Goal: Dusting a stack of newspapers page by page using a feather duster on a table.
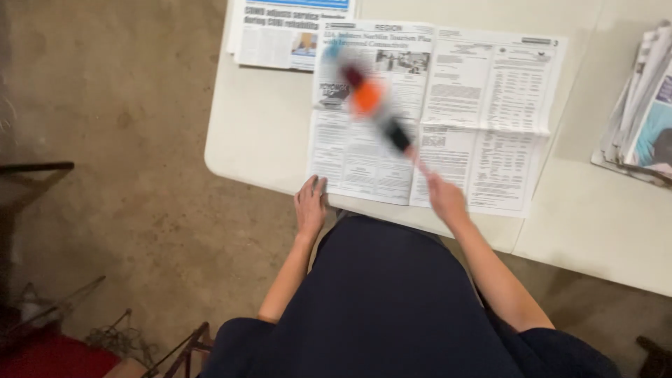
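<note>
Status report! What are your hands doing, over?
Left hand flat on open newspaper. Right hand holds blurred tool with orange part. Nothing blocking.

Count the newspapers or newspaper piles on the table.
3. One open newspaper lies spread in front of the person, under both hands. One folded newspaper lies at the table's far edge. One stack sits at the right, partly cut off; its number of papers cannot be told.

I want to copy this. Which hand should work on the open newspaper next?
Probably the right hand: it holds the blurred orange-and-black tool above the open newspaper. The left hand rests flat at its corner.
</note>
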